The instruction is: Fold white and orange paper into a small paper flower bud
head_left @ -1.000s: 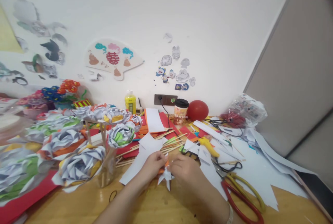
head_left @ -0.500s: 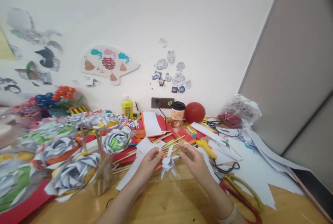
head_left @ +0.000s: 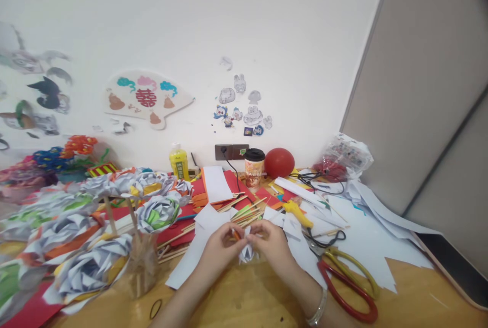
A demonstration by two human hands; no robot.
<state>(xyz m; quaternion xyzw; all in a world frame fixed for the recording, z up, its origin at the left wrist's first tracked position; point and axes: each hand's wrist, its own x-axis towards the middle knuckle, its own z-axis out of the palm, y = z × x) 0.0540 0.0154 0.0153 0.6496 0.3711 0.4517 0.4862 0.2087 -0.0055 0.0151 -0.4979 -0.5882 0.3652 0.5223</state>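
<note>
Your left hand (head_left: 227, 244) and right hand (head_left: 270, 244) meet just below the centre of the frame, fingertips pinching a small folded white paper piece (head_left: 247, 253) between them, with an orange bit (head_left: 236, 235) at your left fingers. Thin wooden sticks (head_left: 249, 213) lie just above your hands, a yellow-handled tool (head_left: 298, 213) to their upper right, and large scissors (head_left: 349, 283) at the lower right of the frame.

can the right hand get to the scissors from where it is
Probably yes: the scissors lie just right of its forearm, with nothing seen covering their handles. But the right hand is at the folded white paper, so it would likely let go first.
</note>
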